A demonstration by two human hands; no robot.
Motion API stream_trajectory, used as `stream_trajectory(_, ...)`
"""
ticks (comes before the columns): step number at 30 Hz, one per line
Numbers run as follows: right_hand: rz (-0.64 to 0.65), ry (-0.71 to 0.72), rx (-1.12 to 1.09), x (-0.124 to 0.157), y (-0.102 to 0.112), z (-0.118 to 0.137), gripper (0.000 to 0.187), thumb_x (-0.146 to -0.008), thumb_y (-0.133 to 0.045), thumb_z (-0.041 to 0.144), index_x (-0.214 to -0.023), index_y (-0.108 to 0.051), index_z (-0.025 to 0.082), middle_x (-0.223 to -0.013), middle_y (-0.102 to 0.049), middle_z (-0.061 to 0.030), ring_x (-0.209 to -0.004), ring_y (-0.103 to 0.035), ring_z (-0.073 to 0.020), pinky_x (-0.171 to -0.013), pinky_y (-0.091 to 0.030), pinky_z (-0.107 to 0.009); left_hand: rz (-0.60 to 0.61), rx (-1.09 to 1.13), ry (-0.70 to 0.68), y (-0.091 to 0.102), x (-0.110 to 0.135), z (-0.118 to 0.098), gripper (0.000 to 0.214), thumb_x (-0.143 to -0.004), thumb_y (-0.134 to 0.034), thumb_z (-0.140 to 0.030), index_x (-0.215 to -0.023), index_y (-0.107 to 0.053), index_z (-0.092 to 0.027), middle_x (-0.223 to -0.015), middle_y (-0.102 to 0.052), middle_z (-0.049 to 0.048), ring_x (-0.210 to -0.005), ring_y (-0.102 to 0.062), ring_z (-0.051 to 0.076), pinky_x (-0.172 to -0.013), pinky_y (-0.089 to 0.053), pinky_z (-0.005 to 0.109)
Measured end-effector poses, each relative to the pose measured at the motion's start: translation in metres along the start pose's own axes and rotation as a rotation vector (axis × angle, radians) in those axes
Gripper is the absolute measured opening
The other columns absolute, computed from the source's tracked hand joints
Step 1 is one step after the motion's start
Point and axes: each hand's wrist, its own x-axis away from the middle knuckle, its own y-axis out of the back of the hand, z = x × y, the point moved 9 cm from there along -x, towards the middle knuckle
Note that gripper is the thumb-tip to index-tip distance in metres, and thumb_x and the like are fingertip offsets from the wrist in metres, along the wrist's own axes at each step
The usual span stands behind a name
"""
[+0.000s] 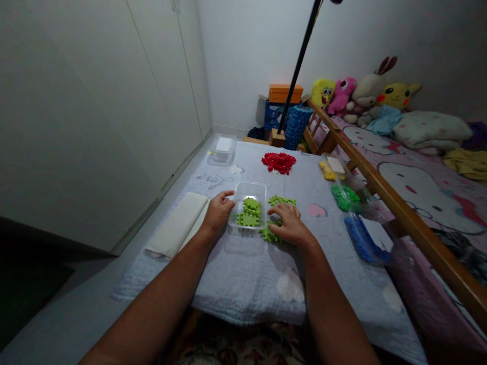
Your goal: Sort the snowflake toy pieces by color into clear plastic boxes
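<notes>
A clear plastic container (248, 186) sits in the middle of the table, tilted slightly or seen at an angle, with several lime-green interlocking pieces (249, 219) inside. My left hand (219, 212) grips its left rim, thumb and fingers at the wall. To the right of the container, my right hand (288, 223) is over a loose pile of lime-green pieces (282, 201). Its thumb and forefinger are apart, and the fingers curve down onto the pile, partly hiding it. Nothing lifted shows in that hand.
Red pieces (279, 162) lie heaped at the back. Along the right edge stand clear containers with yellow (327, 171), green (345, 196) and blue pieces (363, 238). A lidded clear box (222, 149) is at the back left, a folded cream cloth (177, 223) at left. A wooden bed rail (380, 195) borders the right.
</notes>
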Motion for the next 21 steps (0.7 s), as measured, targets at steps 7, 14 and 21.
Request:
stream_trajectory(7,0.115,0.11,0.038,0.01,-0.014,0.012,0.051,-0.072,-0.08,0.031,-0.123,-0.071,0.028,-0.133,-0.065,-0.0093,-0.13,-0.049,-0.0339,-0.116,-0.03,-0.056,-0.005,-0.037,0.027,0.001,0.002,-0.005,0.051,-0.061,-0.068,-0.032,-0.108,-0.07,-0.011,-0.052,-0.039,-0.0109,-0.048,-0.03,0.009,-0.049,-0.022,0.023)
stream_trajectory(14,0.084,0.05,0.07,0.009,-0.014,0.005,0.054,-0.074,-0.079,0.03,-0.127,-0.07,0.025,-0.132,-0.066,-0.0115,-0.128,-0.052,-0.0338,-0.116,-0.03,-0.055,-0.003,-0.038,0.04,0.0,0.002,-0.007,0.055,-0.06,-0.068,-0.034,-0.11,-0.069,-0.011,-0.05,-0.04,-0.0107,-0.047,-0.031,0.009,-0.048,-0.021,0.023)
stream_trajectory(21,-0.083,-0.029,-0.091,0.0,0.002,-0.01,0.031,-0.083,-0.07,0.025,-0.114,-0.074,0.024,-0.117,-0.076,-0.0089,-0.115,-0.064,-0.0298,-0.107,-0.039,-0.052,-0.008,-0.043,0.029,0.001,0.001,-0.006,0.053,-0.06,-0.068,-0.032,-0.108,-0.071,-0.011,-0.05,-0.039,-0.011,-0.047,-0.03,0.009,-0.048,-0.022,0.024)
